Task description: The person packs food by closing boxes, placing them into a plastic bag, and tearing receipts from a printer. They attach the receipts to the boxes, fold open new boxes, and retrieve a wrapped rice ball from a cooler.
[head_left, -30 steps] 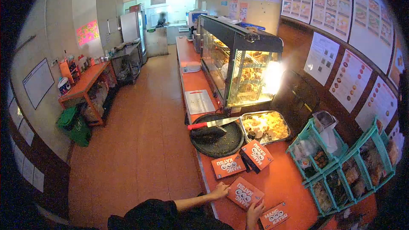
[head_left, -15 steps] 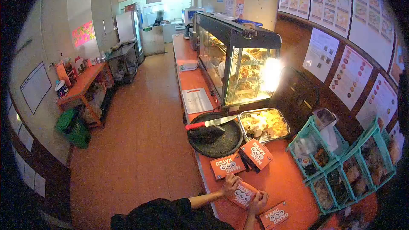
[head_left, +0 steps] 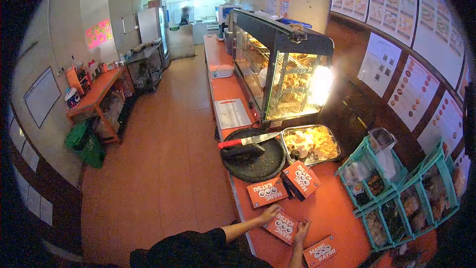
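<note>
An orange takeaway box (head_left: 283, 227) printed "MANG KATSU" lies closed on the orange counter between my hands. My left hand (head_left: 269, 214) grips its upper left edge with bent fingers. At the right edge, my right hand (head_left: 301, 231) holds the box with curled fingers, partly seen from the back. Three matching boxes lie close by: one box (head_left: 267, 192) above my left hand, a tilted box (head_left: 301, 179) further up, and another box (head_left: 320, 251) beside my right wrist.
A round dark chopping board (head_left: 253, 166) carries a red-handled knife (head_left: 248, 140) and a dark object. Beside it sits a metal tray (head_left: 283, 151) of food pieces. A lit glass food warmer (head_left: 292, 89) stands behind. Teal baskets (head_left: 391, 196) of packed items flank the right.
My right hand has slid slightly up along the box's right edge, and my left hand rests a little lower on its corner. The view has shifted slightly.
</note>
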The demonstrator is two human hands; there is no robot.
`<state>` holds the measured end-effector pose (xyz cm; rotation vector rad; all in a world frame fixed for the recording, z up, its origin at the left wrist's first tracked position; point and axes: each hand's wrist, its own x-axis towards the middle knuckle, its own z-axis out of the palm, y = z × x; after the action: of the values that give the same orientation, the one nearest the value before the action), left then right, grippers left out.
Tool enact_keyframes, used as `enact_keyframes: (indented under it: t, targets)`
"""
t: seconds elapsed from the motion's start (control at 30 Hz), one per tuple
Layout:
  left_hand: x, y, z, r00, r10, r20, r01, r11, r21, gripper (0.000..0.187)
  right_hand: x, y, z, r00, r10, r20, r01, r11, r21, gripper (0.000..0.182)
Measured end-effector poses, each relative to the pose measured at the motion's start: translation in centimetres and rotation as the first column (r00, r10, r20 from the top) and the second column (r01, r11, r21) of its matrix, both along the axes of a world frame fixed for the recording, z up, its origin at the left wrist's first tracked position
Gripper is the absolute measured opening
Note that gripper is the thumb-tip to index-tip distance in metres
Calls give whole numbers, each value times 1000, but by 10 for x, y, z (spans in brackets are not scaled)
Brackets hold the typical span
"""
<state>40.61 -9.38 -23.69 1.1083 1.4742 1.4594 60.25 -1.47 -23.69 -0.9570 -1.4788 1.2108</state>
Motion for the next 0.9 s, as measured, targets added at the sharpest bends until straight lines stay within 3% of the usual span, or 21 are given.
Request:
enact_keyframes:
  t: [0.03,0.1,0.13,0.2,0.23,0.3,0.33,0.37,0.4,0.47,0.5,0.53,0.6,0.63,0.7,0.73,0.77,0.8,0.83,0.9]
  targets:
    - [-3,7,-22,1000,2,0,-2,1000,-3,31,0,0,5,1000,2,0,-2,1000,-3,14]
    - [-4,18,-66,962,53,-268,-66,997,-39,46,3,-6,21,980,139,144,-120,984,-130,24]
    - [-5,13,-46,962,56,-268,-70,997,-41,46,4,-8,25,979,142,144,-123,984,-132,24]
    - [-8,9,-6,931,-181,-317,87,954,-287,56,5,-11,32,776,59,627,-129,990,66,40]
    - [-8,8,0,931,-180,-317,86,954,-288,56,6,-19,45,777,61,627,-130,989,65,40]
    - [-5,6,8,868,-237,-436,90,939,-332,56,3,-39,67,508,-235,828,-347,824,447,59]
    - [-7,6,-6,869,-247,-429,99,936,-338,56,-2,-42,64,590,-130,797,-442,774,453,73]
    - [-9,7,-21,777,-271,-568,138,954,-266,55,2,-48,61,646,-21,763,-519,721,459,88]
    - [-4,7,-47,667,-288,-687,204,958,-203,54,4,-65,89,546,-2,838,-599,698,392,98]
    - [-4,13,-98,914,-274,-298,276,961,-36,43,-9,-83,129,355,63,933,-655,729,199,114]
    - [4,11,-23,909,-318,-267,317,947,-50,43,-7,-85,126,274,119,954,-637,766,87,118]
    - [1,-18,62,857,-173,-485,33,958,-283,27,-3,-90,125,262,120,958,-617,784,70,118]
    - [7,-41,84,919,179,-350,-130,979,158,12,-8,-84,128,337,78,938,-540,833,124,116]
    - [4,-53,99,919,180,-352,-128,978,165,12,-8,-84,140,428,23,904,-505,835,217,123]
    - [-5,-76,123,784,372,-497,-196,908,370,14,-15,-76,177,481,-3,877,-475,839,263,118]
    - [-12,-78,123,783,372,-499,-197,909,368,14,-22,-69,196,531,-25,847,-445,843,304,113]
    - [-19,-82,123,745,430,-511,-298,899,322,14,-31,-58,213,631,-23,776,-416,834,363,105]
    - [-28,-84,124,693,493,-526,-405,870,281,15,-43,-46,233,604,-50,795,-413,834,366,104]
    - [-35,-85,129,724,469,-505,-430,880,201,17,-56,-31,250,580,-75,811,-415,830,373,103]
    - [-47,-79,120,690,491,-533,-443,868,226,18,-91,8,269,561,-107,821,-450,793,411,102]
